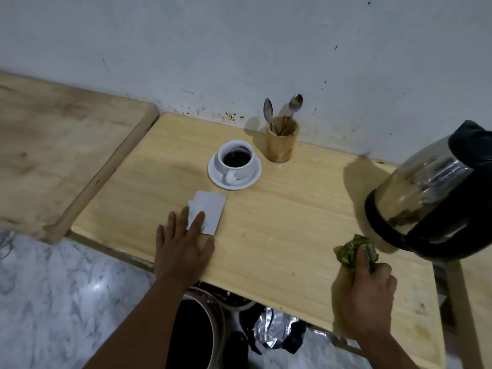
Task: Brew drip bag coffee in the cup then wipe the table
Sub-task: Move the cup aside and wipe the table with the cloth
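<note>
The right hand [368,291] is clenched round a crumpled green cloth [355,253] by the kettle [431,198], while the left hand [183,246] lies flat, fingers spread, on a white wrapper [209,211]. The full cup [236,159] sits on its saucer [234,179] just beyond. A wide sweep across the table [279,222] might knock it and spill coffee.

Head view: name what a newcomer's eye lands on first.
The white cup of dark coffee on its saucer, mid-table. Near the front edge, the left hand lies flat on a white packet; the right hand grips a green cloth beside the kettle.
</note>
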